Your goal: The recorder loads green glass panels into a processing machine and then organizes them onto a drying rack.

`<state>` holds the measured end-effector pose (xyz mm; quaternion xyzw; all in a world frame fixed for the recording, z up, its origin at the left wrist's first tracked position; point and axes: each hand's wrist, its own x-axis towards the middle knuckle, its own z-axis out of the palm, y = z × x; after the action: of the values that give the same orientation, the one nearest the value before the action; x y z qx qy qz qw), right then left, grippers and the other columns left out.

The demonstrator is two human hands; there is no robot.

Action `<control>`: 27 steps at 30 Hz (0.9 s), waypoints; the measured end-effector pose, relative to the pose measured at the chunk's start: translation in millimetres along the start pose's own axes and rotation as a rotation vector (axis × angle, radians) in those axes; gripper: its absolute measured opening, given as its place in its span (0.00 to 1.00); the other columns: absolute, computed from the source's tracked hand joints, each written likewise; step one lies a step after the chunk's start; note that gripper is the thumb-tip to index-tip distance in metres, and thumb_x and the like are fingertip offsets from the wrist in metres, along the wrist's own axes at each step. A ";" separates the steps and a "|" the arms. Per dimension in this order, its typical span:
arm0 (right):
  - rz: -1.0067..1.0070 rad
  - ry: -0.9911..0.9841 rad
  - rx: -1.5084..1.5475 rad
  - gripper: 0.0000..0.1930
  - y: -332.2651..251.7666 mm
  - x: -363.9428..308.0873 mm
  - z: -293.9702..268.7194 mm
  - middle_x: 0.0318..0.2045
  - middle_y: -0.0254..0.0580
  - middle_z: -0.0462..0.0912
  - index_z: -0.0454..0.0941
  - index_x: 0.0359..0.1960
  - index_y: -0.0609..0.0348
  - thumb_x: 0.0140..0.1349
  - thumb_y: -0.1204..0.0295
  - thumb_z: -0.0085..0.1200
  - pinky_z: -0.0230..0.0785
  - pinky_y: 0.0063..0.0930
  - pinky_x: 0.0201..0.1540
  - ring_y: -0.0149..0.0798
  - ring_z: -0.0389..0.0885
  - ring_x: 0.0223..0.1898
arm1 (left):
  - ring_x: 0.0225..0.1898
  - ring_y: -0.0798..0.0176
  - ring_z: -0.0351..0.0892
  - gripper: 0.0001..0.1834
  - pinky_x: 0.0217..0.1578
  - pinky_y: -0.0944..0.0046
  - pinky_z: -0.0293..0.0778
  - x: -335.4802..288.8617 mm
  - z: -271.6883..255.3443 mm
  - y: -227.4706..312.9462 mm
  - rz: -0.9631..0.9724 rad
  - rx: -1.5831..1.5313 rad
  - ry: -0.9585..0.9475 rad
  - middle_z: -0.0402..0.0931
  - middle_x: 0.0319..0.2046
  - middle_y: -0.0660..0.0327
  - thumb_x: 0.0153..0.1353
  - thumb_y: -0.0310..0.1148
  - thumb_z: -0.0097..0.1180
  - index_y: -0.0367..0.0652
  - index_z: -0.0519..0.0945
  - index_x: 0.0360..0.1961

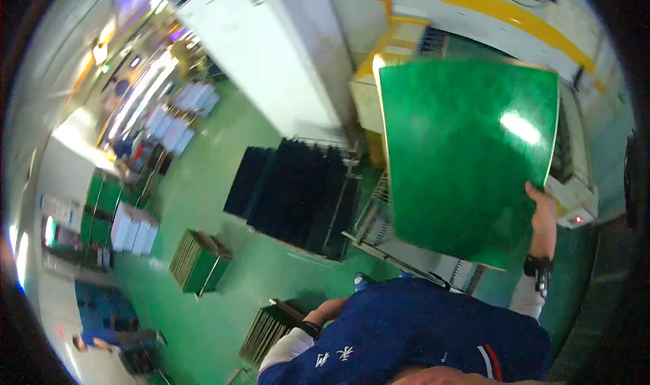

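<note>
Fingers of your right hand [542, 216] pinch the lower right edge of the green board [467, 155], which is held up before you, its glossy face toward your head, overlapping the metal frame [440, 268]. Your left hand [326, 312] is low by your side, just beside a stack of boards [267, 334]; you cannot tell how its fingers stand. Beyond, a dark rack [298, 195] stands on the green floor [183, 202].
</note>
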<state>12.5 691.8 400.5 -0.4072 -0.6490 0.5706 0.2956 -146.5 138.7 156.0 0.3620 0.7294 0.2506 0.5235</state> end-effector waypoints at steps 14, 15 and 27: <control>0.255 -0.013 1.131 0.13 118.2 75.2 25.3 0.43 0.37 0.77 0.72 0.43 0.56 0.56 0.77 0.57 0.67 0.34 0.49 0.40 0.74 0.46 | 0.51 0.43 0.72 0.24 0.48 0.53 0.69 35.9 11.0 17.0 -0.178 0.109 -0.001 0.74 0.48 0.44 0.60 0.45 0.47 0.44 0.70 0.54; 0.281 0.041 1.149 0.12 124.3 77.5 29.6 0.43 0.37 0.77 0.72 0.42 0.55 0.56 0.77 0.57 0.67 0.34 0.49 0.40 0.74 0.45 | 0.51 0.43 0.72 0.24 0.48 0.53 0.69 36.8 12.5 17.2 -0.200 0.130 -0.017 0.74 0.48 0.44 0.60 0.46 0.47 0.45 0.69 0.55; 0.534 -0.272 0.841 0.12 117.0 84.5 67.6 0.36 0.43 0.80 0.73 0.38 0.58 0.63 0.62 0.51 0.73 0.30 0.39 0.36 0.78 0.37 | 0.50 0.42 0.72 0.25 0.47 0.52 0.70 41.0 21.0 29.1 -0.298 0.159 -0.028 0.74 0.47 0.44 0.60 0.47 0.46 0.45 0.68 0.55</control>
<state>-64.3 733.2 267.1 -0.3269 -0.2692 0.8856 0.1908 -126.7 188.7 146.9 0.2937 0.7852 0.1064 0.5347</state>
